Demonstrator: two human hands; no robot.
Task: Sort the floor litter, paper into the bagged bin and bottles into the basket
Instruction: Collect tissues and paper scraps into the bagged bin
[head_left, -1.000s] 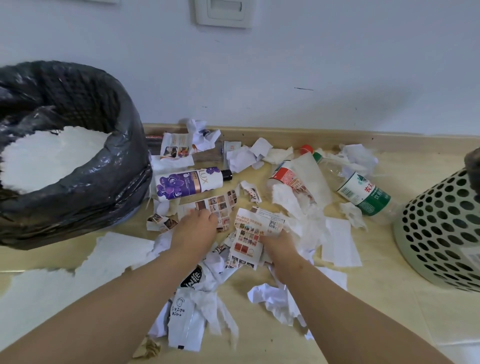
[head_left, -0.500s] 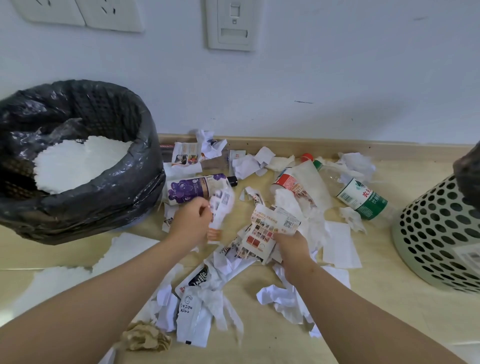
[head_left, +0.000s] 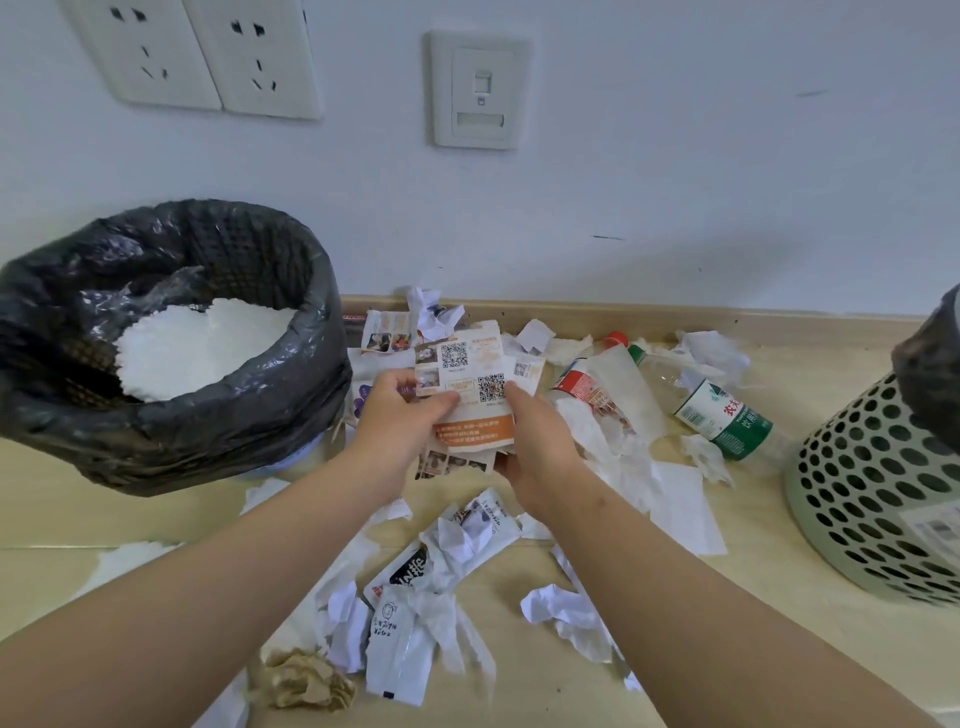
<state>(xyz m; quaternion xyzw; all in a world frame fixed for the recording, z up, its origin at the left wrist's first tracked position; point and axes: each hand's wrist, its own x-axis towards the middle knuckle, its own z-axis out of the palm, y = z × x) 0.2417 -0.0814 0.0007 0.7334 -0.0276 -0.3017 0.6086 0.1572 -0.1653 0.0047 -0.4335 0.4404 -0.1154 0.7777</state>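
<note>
**Leaflets gathered into one stack, off the floor**

Both hands have come up from the floor, where a second ago they were pressed onto printed scraps. The separate pieces each held half a second ago are now one stack between them.

Nearest the person, a brown wad (head_left: 306, 680) and torn wrappers (head_left: 400, 660) lie untouched among white scraps. Above these, the left hand (head_left: 400, 415) grips the left edge of the leaflets (head_left: 470, 384) with curled fingers, and the right hand (head_left: 535, 447) holds their lower right edge. The stack stands with its long axis running away from the person, toward the wall.

The bin (head_left: 182, 431) lies to the left of the hands, with its bagged wall just beside the left hand, so that hand is the nearer one. White paper (head_left: 202, 348) already sits inside. The likely next move is a short carry leftward and up over the rim. Loose sheets at the bottom of the stack could slip out on the way.

Farther off, a purple bottle (head_left: 359, 400) now shows only as a sliver behind the left hand. A red-label bottle (head_left: 582, 387) and a green-label bottle (head_left: 727, 418) lie right of the hands, toward the basket (head_left: 872, 499), and have not been picked up yet.
</note>
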